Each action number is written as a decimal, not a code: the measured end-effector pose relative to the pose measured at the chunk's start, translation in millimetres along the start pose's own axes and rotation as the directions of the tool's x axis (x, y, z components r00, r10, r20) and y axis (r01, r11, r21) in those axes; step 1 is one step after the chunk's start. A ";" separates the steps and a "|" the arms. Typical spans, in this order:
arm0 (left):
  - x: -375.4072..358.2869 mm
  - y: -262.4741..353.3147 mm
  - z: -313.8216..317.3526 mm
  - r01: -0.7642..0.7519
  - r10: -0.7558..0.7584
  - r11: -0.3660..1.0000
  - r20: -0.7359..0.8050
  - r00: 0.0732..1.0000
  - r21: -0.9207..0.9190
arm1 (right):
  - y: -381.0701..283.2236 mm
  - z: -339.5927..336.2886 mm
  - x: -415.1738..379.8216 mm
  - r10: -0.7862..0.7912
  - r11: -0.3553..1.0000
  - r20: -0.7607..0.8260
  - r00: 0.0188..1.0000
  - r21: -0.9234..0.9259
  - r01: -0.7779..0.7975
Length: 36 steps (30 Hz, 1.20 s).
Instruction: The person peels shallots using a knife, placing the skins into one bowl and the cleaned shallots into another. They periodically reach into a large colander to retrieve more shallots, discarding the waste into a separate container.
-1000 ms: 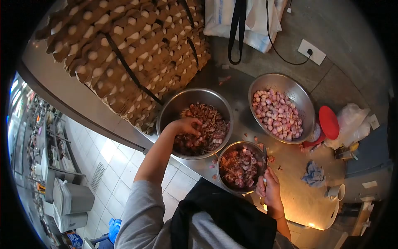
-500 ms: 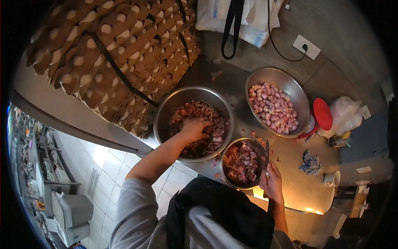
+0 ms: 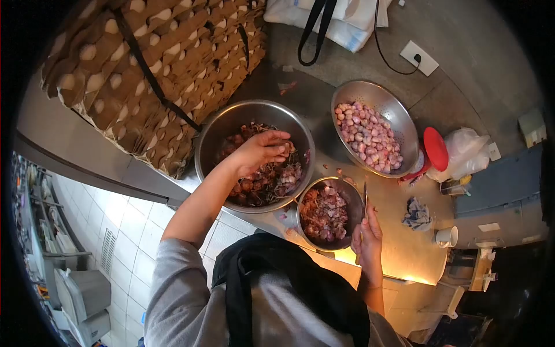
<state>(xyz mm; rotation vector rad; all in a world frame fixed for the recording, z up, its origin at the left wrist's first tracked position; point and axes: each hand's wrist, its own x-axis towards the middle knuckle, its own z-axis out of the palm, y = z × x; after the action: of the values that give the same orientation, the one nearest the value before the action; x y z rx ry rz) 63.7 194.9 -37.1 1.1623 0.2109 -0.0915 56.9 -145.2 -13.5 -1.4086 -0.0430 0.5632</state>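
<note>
My left hand (image 3: 261, 151) is just above the unpeeled shallots (image 3: 267, 184) in a large steel bowl (image 3: 208, 124). Its fingers look apart and slightly curled, and I make out nothing in them. A small knife (image 3: 365, 199) is gripped in my right hand (image 3: 368, 233), blade pointing up and away. That hand is beside the right rim of a smaller steel bowl (image 3: 304, 229), which contains reddish-purple skins and shallot pieces (image 3: 330, 211). Farther back, peeled pink shallots (image 3: 370, 134) fill part of a tilted steel colander (image 3: 403, 122).
Egg trays (image 3: 144, 69) tied with black straps stand at the back left. Right of the colander are a red round lid (image 3: 435, 148), a plastic bag (image 3: 462, 150), a crumpled cloth (image 3: 417, 214) and a white mug (image 3: 446, 236). Loose skins lie on the steel counter (image 3: 399, 243).
My left hand has risen out of the shallots in the large bowl, and its fingers now show. My right hand keeps the knife beside the small bowl. The view has shifted slightly.
</note>
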 end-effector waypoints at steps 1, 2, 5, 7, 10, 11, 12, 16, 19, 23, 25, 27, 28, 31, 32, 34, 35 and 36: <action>-0.7 2.0 1.5 -0.003 0.009 0.994 0.056 0.998 -0.108 | 1.3 -1.0 0.8 -0.012 1.000 -0.004 1.000 -0.015 0.012; -4.8 1.0 5.5 -0.040 0.060 0.979 0.095 0.994 -0.198 | 0.0 -0.9 0.3 -0.032 0.999 0.008 0.999 -0.012 0.032; -31.1 9.5 41.1 0.034 0.005 0.931 0.106 0.994 -0.363 | 0.9 4.3 -3.1 -0.078 0.997 0.064 0.995 0.002 0.078; -44.7 1.9 66.2 0.109 -0.043 0.883 0.153 0.987 -0.456 | 1.4 11.5 -9.3 -0.107 0.994 0.122 0.987 0.013 0.106; -53.2 -22.7 105.3 0.096 -0.026 0.875 0.152 0.988 -0.475 | 7.5 26.7 -24.8 -0.120 0.991 0.212 0.970 -0.036 0.131; -56.4 -25.1 118.8 0.105 -0.045 0.848 0.126 0.991 -0.520 | 2.9 33.1 -27.7 -0.090 0.991 0.207 0.974 -0.083 0.110; -56.9 -31.6 124.7 0.082 -0.013 0.861 0.139 0.990 -0.503 | 2.6 34.1 -27.2 -0.149 0.961 0.207 0.967 -0.201 0.191; -53.0 -49.6 142.5 -0.025 0.044 0.890 0.031 0.999 -0.456 | -8.2 24.6 -30.5 -0.199 0.859 0.232 0.952 -0.427 0.283; -53.2 -44.9 155.5 -0.043 0.085 0.847 0.056 0.995 -0.530 | -11.8 8.9 -37.0 -0.191 0.847 0.248 0.950 -0.448 0.287; -53.6 -43.8 169.3 0.032 0.003 0.814 0.060 0.998 -0.580 | -19.0 -2.3 -39.7 -0.243 0.808 0.272 0.931 -0.474 0.350; -55.2 -46.6 174.0 0.010 -0.007 0.811 0.007 1.000 -0.585 | -18.2 -6.6 -37.6 -0.278 0.773 0.287 0.917 -0.500 0.391; -57.1 -49.4 175.3 0.007 -0.014 0.776 -0.006 1.000 -0.631 | -10.4 -8.7 -31.5 -0.331 0.740 0.312 0.891 -0.500 0.450; -57.1 -51.1 174.9 0.002 -0.012 0.758 -0.011 1.000 -0.652 | -5.1 -8.2 -26.8 -0.368 0.727 0.327 0.870 -0.483 0.489; -56.2 -62.4 175.2 -0.040 0.015 0.762 -0.044 0.999 -0.646 | -3.8 -0.3 -17.5 -0.397 0.735 0.319 0.861 -0.451 0.506; -56.6 -69.7 174.7 -0.016 0.042 0.757 0.024 0.999 -0.653 | -5.1 3.7 -14.2 -0.397 0.746 0.301 0.867 -0.444 0.496; -57.7 -67.1 176.4 -0.044 0.056 0.746 -0.004 0.998 -0.664 | -13.1 8.4 -10.5 -0.390 0.746 0.312 0.866 -0.444 0.496; -58.1 -66.2 177.3 -0.056 0.063 0.740 -0.015 0.998 -0.670 | -14.9 9.7 -10.4 -0.388 0.745 0.315 0.866 -0.446 0.496; -57.2 -65.8 177.4 -0.057 0.048 0.741 -0.031 0.998 -0.669 | -13.2 11.2 -9.7 -0.374 0.799 0.304 0.876 -0.375 0.471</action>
<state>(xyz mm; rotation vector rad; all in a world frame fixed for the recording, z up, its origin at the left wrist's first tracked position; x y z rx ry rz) 16.8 4.0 -16.8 0.4377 0.1973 0.0442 49.0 -139.4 3.9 -1.7020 -0.6896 0.3308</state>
